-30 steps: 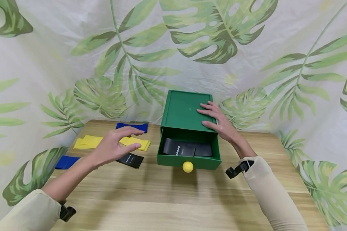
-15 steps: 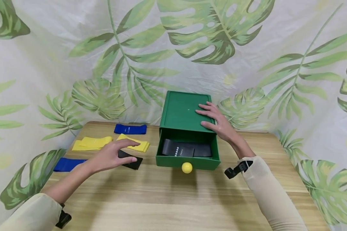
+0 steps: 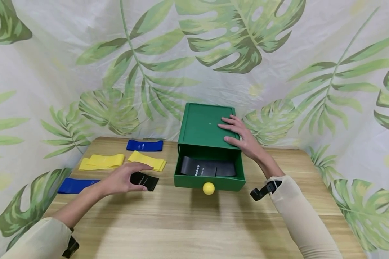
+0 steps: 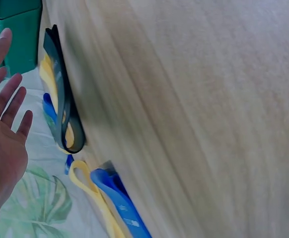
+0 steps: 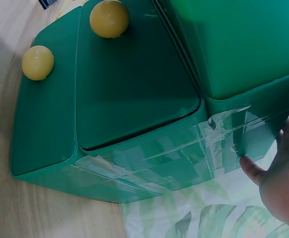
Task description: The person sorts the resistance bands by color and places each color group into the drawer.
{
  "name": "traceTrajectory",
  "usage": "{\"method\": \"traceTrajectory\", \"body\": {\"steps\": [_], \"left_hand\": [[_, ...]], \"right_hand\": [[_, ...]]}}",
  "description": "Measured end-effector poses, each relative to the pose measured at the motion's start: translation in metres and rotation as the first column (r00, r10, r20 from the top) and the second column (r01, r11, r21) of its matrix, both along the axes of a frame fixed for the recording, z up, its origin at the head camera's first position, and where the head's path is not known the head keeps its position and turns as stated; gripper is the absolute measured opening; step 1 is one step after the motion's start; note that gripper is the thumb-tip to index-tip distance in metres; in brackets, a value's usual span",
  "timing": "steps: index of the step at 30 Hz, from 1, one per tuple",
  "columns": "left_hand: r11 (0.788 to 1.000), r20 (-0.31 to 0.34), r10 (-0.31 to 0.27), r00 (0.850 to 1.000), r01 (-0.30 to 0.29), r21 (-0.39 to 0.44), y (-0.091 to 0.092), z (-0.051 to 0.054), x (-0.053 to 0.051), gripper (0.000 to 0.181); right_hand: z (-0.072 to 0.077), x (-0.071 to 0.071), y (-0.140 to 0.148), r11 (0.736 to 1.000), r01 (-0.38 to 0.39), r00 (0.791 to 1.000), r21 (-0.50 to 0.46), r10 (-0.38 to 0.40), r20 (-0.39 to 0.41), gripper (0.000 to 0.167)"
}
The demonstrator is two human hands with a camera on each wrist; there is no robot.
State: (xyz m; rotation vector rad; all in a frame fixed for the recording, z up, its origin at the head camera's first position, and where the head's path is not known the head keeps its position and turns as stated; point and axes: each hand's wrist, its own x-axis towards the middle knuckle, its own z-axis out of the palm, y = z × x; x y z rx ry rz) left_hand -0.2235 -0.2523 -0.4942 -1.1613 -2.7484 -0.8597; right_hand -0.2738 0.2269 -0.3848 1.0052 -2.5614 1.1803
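Green under the spread-fingered right hand [image 3: 244, 140] at three o'clock, showing "Heavy" on a black band [image 3: 226, 168] at five, facing the left hand [image 3: 121, 178], gaping at eight.

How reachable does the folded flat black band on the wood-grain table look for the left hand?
Likely yes: the left hand hangs open right by the folded flat black band, and no other object shows on top of it or between them.
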Motion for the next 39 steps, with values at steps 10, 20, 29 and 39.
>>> {"method": "traceTrajectory", "body": {"steps": [10,20,29,39], "left_hand": [[0.997,0.008,-0.001,1.000,0.001,-0.078,0.000,-0.017,-0.003,0.069],[0.994,0.018,-0.006,1.000,0.008,-0.112,0.004,-0.028,-0.006,0.069],[0.989,-0.029,-0.022,0.999,0.018,-0.149,0.007,-0.032,-0.007,0.058],[0.986,-0.036,-0.077,0.996,0.071,-0.151,0.013,-0.030,-0.014,0.049]], "right_hand": [[-0.001,-0.001,0.000,1.000,-0.007,1.000,-0.011,0.007,-0.001,0.050],[-0.002,0.000,-0.001,1.000,-0.007,1.000,-0.011,0.006,-0.003,0.050],[0.000,-0.001,-0.002,1.000,-0.011,1.000,-0.012,0.011,-0.011,0.050],[-0.003,-0.001,0.000,1.000,-0.009,1.000,-0.026,0.009,-0.007,0.049]]}}
